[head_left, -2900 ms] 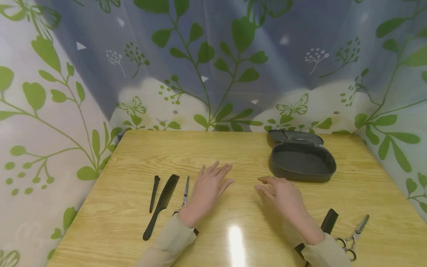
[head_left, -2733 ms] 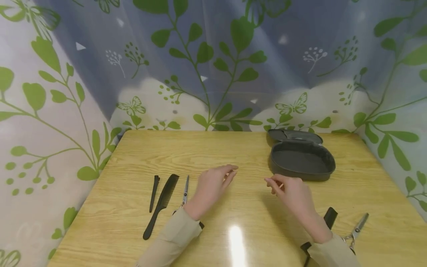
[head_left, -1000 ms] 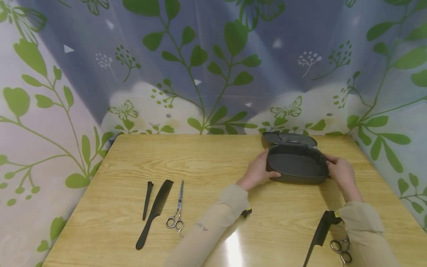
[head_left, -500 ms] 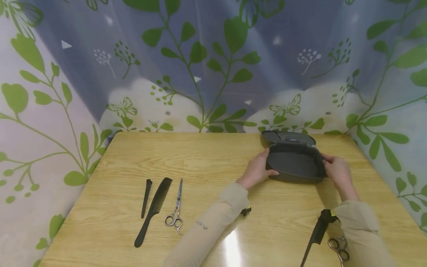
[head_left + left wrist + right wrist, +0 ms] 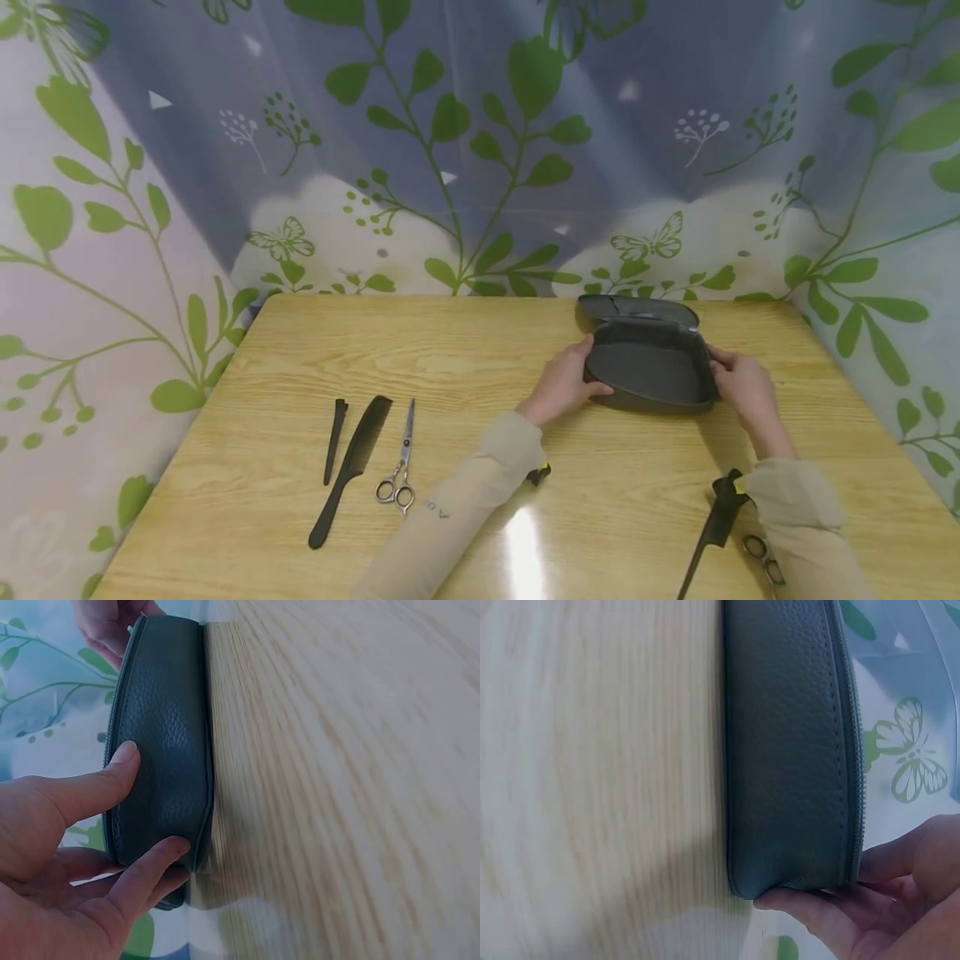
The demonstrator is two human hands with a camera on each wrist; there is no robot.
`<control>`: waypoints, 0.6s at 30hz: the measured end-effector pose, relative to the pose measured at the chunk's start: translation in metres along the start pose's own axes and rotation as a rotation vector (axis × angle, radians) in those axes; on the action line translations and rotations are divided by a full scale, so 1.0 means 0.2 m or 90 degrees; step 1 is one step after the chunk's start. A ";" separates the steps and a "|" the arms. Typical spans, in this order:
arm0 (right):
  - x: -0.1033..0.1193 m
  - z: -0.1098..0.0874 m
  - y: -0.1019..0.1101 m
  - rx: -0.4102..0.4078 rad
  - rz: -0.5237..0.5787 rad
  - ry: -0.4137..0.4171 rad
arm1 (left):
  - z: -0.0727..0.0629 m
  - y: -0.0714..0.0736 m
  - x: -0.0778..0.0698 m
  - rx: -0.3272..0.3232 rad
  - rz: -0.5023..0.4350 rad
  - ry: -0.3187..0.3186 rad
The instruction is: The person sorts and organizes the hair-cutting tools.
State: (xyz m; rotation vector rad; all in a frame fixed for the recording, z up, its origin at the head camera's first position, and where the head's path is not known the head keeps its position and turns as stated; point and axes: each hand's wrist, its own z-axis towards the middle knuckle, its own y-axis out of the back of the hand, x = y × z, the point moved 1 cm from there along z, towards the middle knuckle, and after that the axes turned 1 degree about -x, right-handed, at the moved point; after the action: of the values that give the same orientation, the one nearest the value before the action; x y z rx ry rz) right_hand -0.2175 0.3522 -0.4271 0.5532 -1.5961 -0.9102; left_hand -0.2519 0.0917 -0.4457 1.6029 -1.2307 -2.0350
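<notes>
A dark grey zip case with a pebbled, leather-like wall lies on the table at the back right, its lid folded back behind it. The inside that shows holds nothing. My left hand grips its left end; in the left wrist view the thumb presses on the front wall and the other fingers curl round the end. At the opposite end my right hand holds the case, and the right wrist view shows its fingertips at the lower corner.
On the left of the wooden table lie a slim black hair clip, a black handled comb and scissors. Another black comb and scissors, partly hidden by the right sleeve, are at front right. A patterned curtain surrounds the table.
Both hands started apart from the case, over the middle of the table. They have taken hold of its two ends, and the case has shifted slightly left.
</notes>
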 end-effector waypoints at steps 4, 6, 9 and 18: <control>0.02 0.00 -0.01 0.019 0.001 -0.004 | -0.01 0.02 0.01 0.004 0.005 0.002; 0.03 0.00 -0.02 0.020 0.001 0.002 | -0.02 0.03 0.02 0.006 0.007 0.003; 0.04 0.00 -0.04 0.021 0.002 0.014 | -0.03 0.05 0.03 0.007 0.015 0.005; 0.08 -0.03 -0.08 0.056 0.053 0.033 | -0.10 0.11 0.09 -0.009 0.009 0.002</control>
State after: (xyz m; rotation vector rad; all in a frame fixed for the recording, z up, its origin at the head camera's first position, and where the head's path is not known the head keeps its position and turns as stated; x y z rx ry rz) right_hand -0.2172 0.3287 -0.4295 0.5629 -1.6058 -0.7612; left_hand -0.2460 0.0578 -0.4425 1.5863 -1.2208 -2.0262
